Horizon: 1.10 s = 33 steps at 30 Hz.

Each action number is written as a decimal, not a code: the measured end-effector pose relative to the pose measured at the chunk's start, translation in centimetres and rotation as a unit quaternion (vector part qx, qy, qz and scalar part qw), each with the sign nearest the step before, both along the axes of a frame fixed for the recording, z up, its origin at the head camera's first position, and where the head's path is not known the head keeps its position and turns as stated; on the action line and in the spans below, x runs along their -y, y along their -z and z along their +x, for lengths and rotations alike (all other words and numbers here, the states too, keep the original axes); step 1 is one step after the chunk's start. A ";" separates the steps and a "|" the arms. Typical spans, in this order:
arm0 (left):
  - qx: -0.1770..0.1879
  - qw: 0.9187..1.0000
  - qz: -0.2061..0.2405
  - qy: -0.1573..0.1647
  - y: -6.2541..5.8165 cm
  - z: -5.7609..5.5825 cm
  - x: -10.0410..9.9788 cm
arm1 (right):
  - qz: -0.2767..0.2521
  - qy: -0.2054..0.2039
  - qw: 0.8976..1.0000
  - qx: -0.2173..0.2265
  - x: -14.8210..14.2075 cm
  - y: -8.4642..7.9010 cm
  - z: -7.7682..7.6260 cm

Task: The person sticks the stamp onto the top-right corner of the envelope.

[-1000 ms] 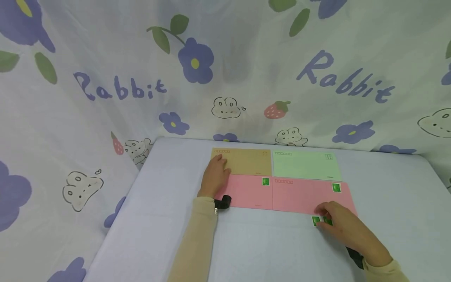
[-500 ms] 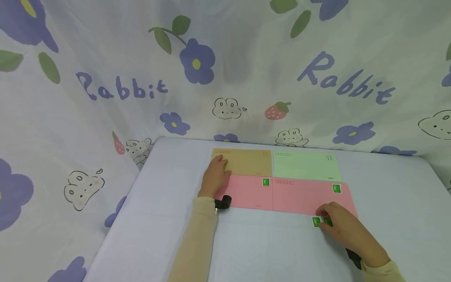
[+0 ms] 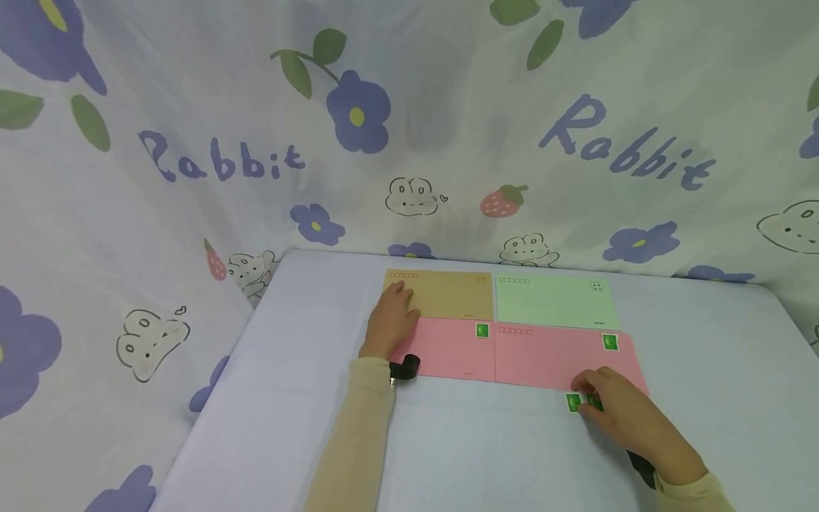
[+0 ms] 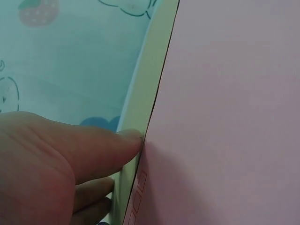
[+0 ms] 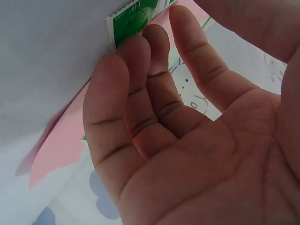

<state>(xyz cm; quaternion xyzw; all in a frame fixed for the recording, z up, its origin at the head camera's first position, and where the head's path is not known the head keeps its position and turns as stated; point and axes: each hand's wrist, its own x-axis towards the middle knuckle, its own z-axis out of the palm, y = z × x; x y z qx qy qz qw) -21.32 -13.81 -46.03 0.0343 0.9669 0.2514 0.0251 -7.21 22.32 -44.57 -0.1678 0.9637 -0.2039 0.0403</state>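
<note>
My left hand (image 3: 389,321) rests with relaxed fingers on the left end of the brown envelope (image 3: 451,295) and covers part of the left pink envelope (image 3: 451,348). In the left wrist view the thumb lies along the seam where the pink paper (image 4: 225,108) meets the other one. At the lower edge of the right pink envelope (image 3: 544,359), my right hand (image 3: 619,412) bends loosely over two loose green stamps, one plainly visible stamp (image 3: 572,402) and another partly hidden. The right wrist view shows its fingertips at a stamp (image 5: 129,23), with thumb and index finger apart.
A pale green envelope (image 3: 553,302) lies at the back right, beside the brown one. Each pink envelope bears a green stamp (image 3: 482,330) in its upper right corner. Behind the white table (image 3: 269,398) hangs a curtain (image 3: 448,128) printed with flowers and rabbits.
</note>
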 end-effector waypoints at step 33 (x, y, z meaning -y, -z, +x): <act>0.006 1.000 0.001 0.004 0.1 -0.2 0.1 | -0.012 -0.014 1.000 0.007 -0.2 0.1 -0.2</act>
